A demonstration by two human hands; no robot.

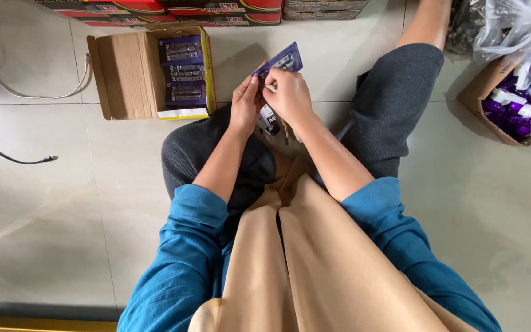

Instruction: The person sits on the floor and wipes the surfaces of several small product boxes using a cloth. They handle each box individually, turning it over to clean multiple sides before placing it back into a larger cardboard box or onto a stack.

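The person sits on the floor (62, 203), both hands raised over the lap. The left hand (245, 104) and right hand (288, 95) pinch shut on a purple pack (283, 62), just right of the carton (149, 74) holding similar packs, within easy reach.

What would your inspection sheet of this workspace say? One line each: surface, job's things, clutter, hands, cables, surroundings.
Surface: glossy pale tiled floor.
Job's things: purple blister pack held up in both hands; open cardboard box holds similar purple packs.
Clutter: second box of purple and white items; clear plastic bag.
Hands: left hand and right hand both grip the pack.
Cables: white cable and black cable on the floor.
Surroundings: red cartons along the top edge.
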